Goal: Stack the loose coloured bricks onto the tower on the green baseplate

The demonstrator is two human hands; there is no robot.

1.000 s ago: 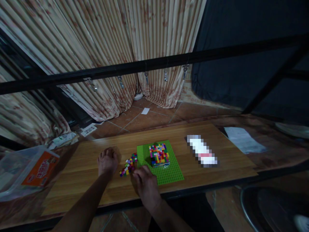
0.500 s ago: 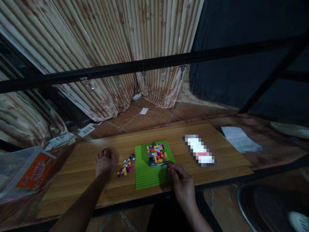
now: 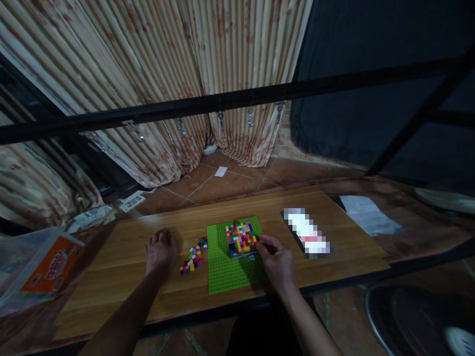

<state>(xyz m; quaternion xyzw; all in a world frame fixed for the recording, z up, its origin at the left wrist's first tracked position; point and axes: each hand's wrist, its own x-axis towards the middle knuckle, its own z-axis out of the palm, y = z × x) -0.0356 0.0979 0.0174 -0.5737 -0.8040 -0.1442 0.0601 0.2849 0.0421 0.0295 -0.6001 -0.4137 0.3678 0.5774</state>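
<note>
On a green studded baseplate (image 3: 222,272) stands a square block of small multicoloured building bricks (image 3: 242,238). My right hand (image 3: 278,262) is at the right side of this block, thumb and forefinger pinched together against its edge. A small brick seems to be in the pinch, mostly hidden by the fingertips. Left of the baseplate lies a loose pile of coloured bricks (image 3: 193,257). Further left, my left hand (image 3: 161,251) rests palm down on the table, fingers slightly apart and bent, holding nothing.
The wooden table (image 3: 126,262) carries a phone with a blurred screen (image 3: 306,231) to the right. A clear plastic box with an orange label (image 3: 52,264) stands beyond the left end. White paper (image 3: 367,213) lies past the right end. A dark metal bar (image 3: 237,100) crosses behind.
My right hand has moved up and slightly left, from the block's front right corner to its right side. A red brick showed at its fingertips before. My left hand stays put.
</note>
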